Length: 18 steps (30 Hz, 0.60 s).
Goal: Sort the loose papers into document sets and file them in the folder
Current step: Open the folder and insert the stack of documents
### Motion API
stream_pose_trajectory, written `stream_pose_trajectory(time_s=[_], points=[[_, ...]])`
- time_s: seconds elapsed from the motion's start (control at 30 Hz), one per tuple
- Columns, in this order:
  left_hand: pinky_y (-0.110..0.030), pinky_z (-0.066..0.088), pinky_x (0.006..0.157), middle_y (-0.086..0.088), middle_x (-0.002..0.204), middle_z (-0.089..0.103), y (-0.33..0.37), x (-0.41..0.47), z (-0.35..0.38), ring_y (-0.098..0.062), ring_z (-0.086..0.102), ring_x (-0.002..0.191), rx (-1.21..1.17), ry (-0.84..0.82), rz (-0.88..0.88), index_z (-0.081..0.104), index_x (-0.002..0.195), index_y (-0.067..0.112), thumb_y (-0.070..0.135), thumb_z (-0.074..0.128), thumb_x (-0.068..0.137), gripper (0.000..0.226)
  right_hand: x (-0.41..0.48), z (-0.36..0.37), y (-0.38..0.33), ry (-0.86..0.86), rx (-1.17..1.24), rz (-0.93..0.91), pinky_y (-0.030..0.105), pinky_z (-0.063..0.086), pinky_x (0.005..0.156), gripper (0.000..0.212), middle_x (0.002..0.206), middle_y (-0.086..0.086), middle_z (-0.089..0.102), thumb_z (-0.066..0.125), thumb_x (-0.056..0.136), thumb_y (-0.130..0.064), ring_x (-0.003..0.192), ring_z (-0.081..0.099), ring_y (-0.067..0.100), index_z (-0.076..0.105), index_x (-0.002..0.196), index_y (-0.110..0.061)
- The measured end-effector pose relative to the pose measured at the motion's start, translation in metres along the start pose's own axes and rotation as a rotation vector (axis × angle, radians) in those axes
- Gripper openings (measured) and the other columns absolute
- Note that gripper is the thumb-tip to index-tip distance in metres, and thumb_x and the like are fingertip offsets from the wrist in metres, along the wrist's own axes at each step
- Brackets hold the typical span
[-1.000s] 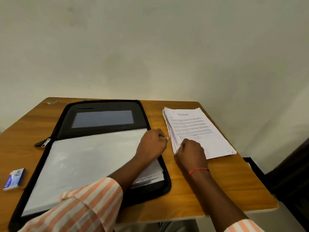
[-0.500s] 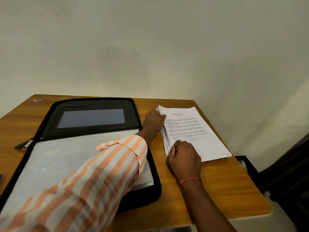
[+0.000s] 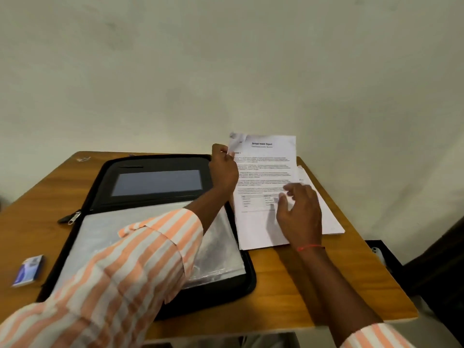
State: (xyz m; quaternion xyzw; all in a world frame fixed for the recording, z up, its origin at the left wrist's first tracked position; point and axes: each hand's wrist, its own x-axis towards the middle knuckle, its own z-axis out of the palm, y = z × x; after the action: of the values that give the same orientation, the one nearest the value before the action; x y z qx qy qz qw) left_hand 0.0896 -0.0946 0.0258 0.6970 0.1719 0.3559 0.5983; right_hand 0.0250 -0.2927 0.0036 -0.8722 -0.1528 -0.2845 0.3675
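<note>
The left hand (image 3: 224,169) has its grip pinching the top sheet (image 3: 263,177) by a corner, lifting it for sorting; right of it, the right hand (image 3: 300,214), grip slack and empty, likely guards the stack (image 3: 329,222).

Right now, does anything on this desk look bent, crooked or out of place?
Yes: the top sheet, held up at an angle over the paper stack, has its upper left corner bent over where the left hand pinches it. Nothing else stands out.

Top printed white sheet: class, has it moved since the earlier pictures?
Yes: the left hand raised the printed white sheet off the white paper stack, far end up past the brown wooden table.
</note>
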Motion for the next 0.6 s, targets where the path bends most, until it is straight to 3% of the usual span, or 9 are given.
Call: stream_pose_trajectory(time_s=[0.1,0.17,0.23,0.3,0.4,0.5,0.57,0.6], points=[[-0.036,0.054,0.066,-0.010,0.098,0.069,0.024,0.007,-0.029,-0.027,0.068,0.085,-0.058,-0.062,0.008,0.049,0.101,0.017,0.010,0.055,0.101,0.010,0.042,-0.016,-0.017,0.057,-0.012,-0.047,0.041,0.050,0.095,0.039,0.126,0.013,0.054,0.069,0.091,-0.023,0.118,0.052,0.029,0.057,0.126,-0.011],[-0.044,0.059,0.075,-0.011,0.102,0.072,0.039,0.012,-0.049,-0.030,0.072,0.091,-0.061,-0.163,0.046,0.051,0.096,0.024,0.012,0.059,0.099,0.015,0.068,-0.026,-0.028,0.061,-0.072,-0.128,0.048,0.043,0.104,0.056,0.135,0.017,0.048,0.072,0.088,-0.029,0.126,0.046,0.034,0.051,0.136,-0.007],[-0.048,0.059,0.079,-0.013,0.099,0.074,0.055,0.018,-0.069,-0.031,0.073,0.089,-0.067,-0.288,0.104,0.054,0.093,0.028,0.011,0.060,0.097,0.019,0.093,-0.040,-0.042,0.006,-0.147,-0.186,0.047,0.033,0.112,0.073,0.146,0.015,0.041,0.073,0.087,-0.042,0.136,0.039,0.032,0.043,0.145,-0.009],[-0.047,0.059,0.078,-0.017,0.098,0.074,0.072,0.021,-0.088,-0.031,0.072,0.086,-0.107,-0.403,0.139,0.057,0.099,0.017,0.006,0.059,0.098,0.012,0.115,-0.053,-0.057,-0.172,-0.194,-0.212,0.045,0.034,0.112,0.080,0.147,0.012,0.046,0.070,0.086,-0.053,0.135,0.044,0.030,0.040,0.149,-0.014],[-0.038,0.057,0.070,-0.015,0.089,0.073,0.093,0.018,-0.111,-0.028,0.070,0.078,-0.190,-0.525,0.163,0.053,0.107,0.001,-0.004,0.055,0.099,0.009,0.128,-0.072,-0.076,-0.550,-0.207,-0.197,0.037,0.049,0.087,0.062,0.123,0.004,0.065,0.068,0.086,-0.061,0.108,0.061,0.025,0.053,0.133,-0.023],[-0.026,0.053,0.064,-0.004,0.075,0.071,0.106,0.009,-0.127,-0.017,0.066,0.068,-0.178,-0.575,0.252,0.052,0.109,-0.004,-0.008,0.053,0.099,0.011,0.124,-0.091,-0.090,-0.621,0.014,-0.208,0.029,0.047,0.062,0.042,0.083,-0.002,0.068,0.070,0.084,-0.058,0.076,0.065,0.019,0.066,0.087,-0.016],[-0.018,0.048,0.059,0.010,0.061,0.063,0.115,0.005,-0.131,-0.004,0.059,0.058,-0.109,-0.613,0.271,0.050,0.106,0.000,-0.009,0.051,0.099,0.012,0.121,-0.102,-0.101,-0.708,0.196,-0.148,0.032,0.048,0.060,0.033,0.071,0.004,0.064,0.073,0.089,-0.043,0.066,0.064,0.018,0.065,0.077,-0.012],[-0.016,0.046,0.058,0.013,0.057,0.060,0.120,0.003,-0.131,-0.002,0.056,0.055,-0.047,-0.625,0.289,0.050,0.105,0.002,-0.008,0.052,0.099,0.012,0.120,-0.104,-0.103,-0.799,0.241,-0.096,0.036,0.053,0.065,0.021,0.079,0.006,0.072,0.073,0.091,-0.035,0.072,0.069,0.018,0.070,0.087,-0.014]])
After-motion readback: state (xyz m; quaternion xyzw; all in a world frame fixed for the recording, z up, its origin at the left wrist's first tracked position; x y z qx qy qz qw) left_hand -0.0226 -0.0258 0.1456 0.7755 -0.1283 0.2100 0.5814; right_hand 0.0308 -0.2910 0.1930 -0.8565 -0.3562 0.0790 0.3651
